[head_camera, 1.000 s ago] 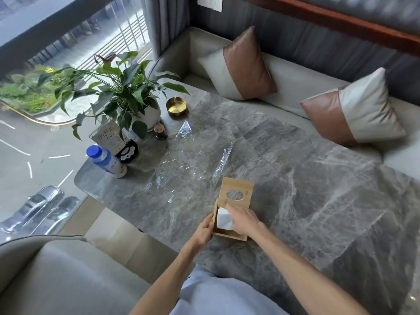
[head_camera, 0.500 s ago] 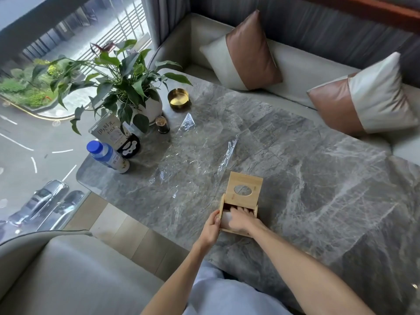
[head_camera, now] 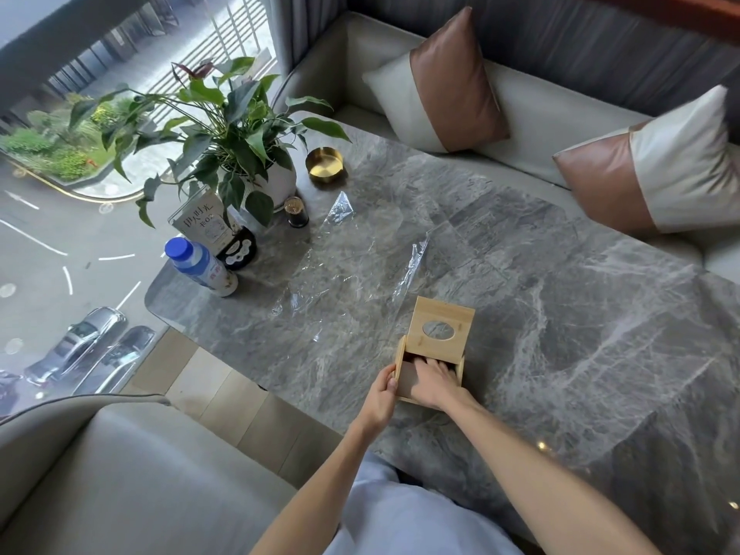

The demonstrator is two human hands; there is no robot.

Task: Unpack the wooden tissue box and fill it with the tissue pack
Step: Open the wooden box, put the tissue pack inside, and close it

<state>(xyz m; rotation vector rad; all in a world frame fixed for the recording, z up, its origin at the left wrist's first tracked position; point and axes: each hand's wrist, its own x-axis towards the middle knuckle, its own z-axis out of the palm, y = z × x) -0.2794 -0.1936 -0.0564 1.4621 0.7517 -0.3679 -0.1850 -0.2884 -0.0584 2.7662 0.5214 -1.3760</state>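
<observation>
Where a white tissue pack had shown a second earlier, right hand (head_camera: 430, 384) was now pushed inside the wooden box (head_camera: 438, 338) on the counter (head_camera: 560, 314); its grip hidden. Left hand (head_camera: 382, 396) clasped the box's side. Pack out of sight, probably seated.

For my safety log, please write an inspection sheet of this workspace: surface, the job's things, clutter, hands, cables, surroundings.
Surface: grey marble-pattern table, dry as far as visible.
Job's things: square light wooden tissue box, its lid with an oval hole raised; the tissue pack cannot be seen.
Clutter: clear plastic wrap lying flat; blue-capped bottle; round brass dish; small dark jar; leafy plant in a white pot; printed card sign.
Hands: left hand grips the box's left side; right hand reaches inside.
Cables: nothing seen.
Surroundings: pale sofa bench with two brown-and-white cushions; window over a street.
</observation>
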